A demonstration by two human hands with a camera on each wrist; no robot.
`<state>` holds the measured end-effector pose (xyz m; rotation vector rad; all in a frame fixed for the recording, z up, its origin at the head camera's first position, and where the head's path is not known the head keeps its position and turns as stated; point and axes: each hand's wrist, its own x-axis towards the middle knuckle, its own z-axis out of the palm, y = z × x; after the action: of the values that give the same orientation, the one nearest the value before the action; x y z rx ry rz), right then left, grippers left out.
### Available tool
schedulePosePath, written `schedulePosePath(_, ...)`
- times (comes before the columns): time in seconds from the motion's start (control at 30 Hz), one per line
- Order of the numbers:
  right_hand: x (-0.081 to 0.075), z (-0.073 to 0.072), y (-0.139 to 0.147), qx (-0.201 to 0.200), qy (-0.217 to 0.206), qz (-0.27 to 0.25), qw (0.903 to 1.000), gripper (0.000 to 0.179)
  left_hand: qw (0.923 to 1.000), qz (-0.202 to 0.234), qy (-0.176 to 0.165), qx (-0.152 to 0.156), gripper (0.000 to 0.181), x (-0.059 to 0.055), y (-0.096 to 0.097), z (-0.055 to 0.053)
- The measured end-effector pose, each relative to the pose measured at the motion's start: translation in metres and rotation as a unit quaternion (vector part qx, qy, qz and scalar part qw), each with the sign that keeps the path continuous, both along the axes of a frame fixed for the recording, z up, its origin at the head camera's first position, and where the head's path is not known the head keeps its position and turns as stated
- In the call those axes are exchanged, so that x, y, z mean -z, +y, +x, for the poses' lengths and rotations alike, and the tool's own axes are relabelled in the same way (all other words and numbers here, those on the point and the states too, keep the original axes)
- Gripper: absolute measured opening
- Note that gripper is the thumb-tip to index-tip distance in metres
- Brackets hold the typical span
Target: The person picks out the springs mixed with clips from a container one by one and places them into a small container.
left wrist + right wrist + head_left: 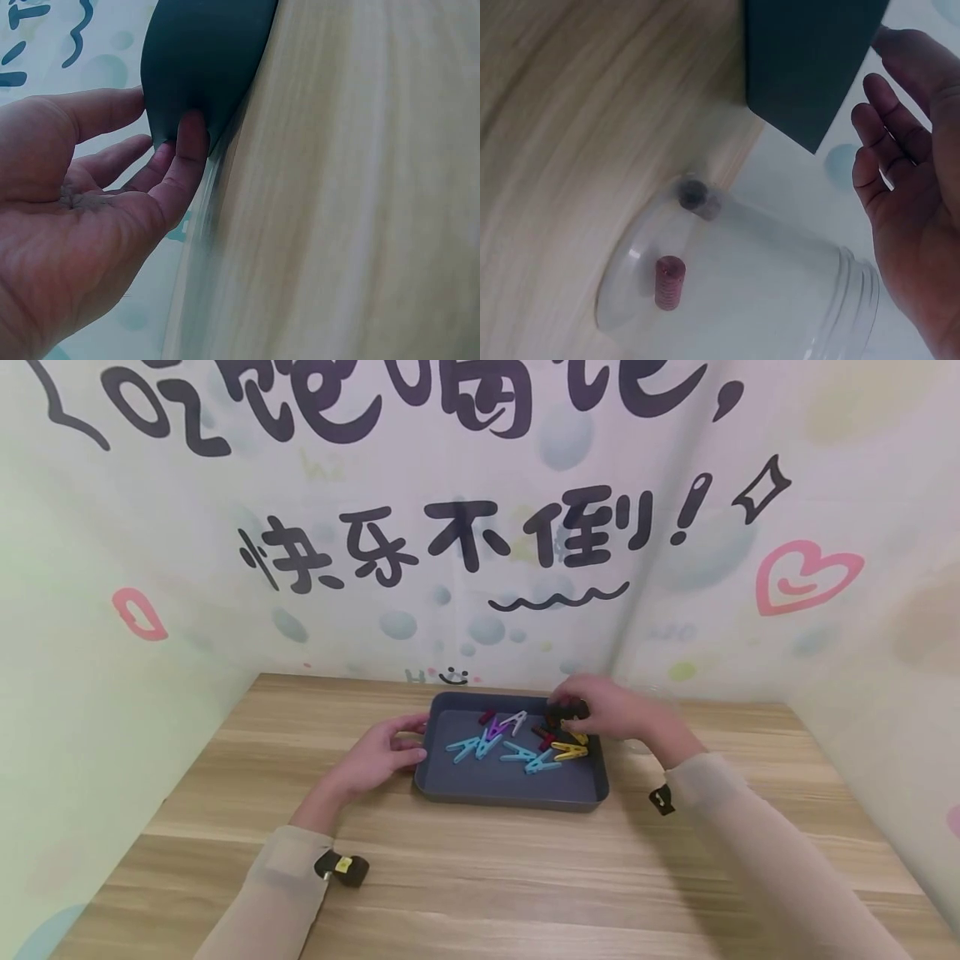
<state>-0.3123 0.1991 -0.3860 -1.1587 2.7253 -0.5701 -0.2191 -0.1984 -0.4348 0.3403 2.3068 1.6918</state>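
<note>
A dark grey tray (517,791) sits on the wooden table with small clothespins in light blue (463,747), purple (495,728), white (515,721) and yellow (570,751). Small dark red pieces (487,717) lie among them. My left hand (378,756) is at the tray's left end, its extended fingertips touching the outer wall. Over the back right corner of the tray reaches my right hand (603,708), its fingers around a cluster of dark pieces (564,712). In the right wrist view its foremost fingertips pass behind the tray's wall; I cannot tell what they grip.
A clear jar (765,277) lies on its side at the tray's right, with a ridged dark red cylinder (670,283) and a blackish piece (693,195) showing in it. Behind the table hangs a white printed backdrop (450,635).
</note>
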Motion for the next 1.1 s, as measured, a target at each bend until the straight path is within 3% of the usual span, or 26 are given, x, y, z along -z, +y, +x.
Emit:
schedulePosePath(0.6, 0.011, 0.002, -0.018, -0.018, -0.004, 0.120, 0.9926, 0.041, 1.0000, 0.000, 0.003, 0.004, 0.060, -0.002, 0.001, 0.001)
schedulePosePath(0.87, 0.011, 0.000, -0.023, -0.034, 0.002, 0.132, 0.9907, 0.038, 0.9999, -0.005, 0.008, 0.003, 0.061, -0.002, 0.000, 0.000)
schedulePosePath(1.1, 0.011, -0.001, -0.021, -0.024, -0.003, 0.124, 0.9920, 0.033, 0.9999, 0.004, 0.009, 0.007, 0.061, -0.002, 0.000, 0.001)
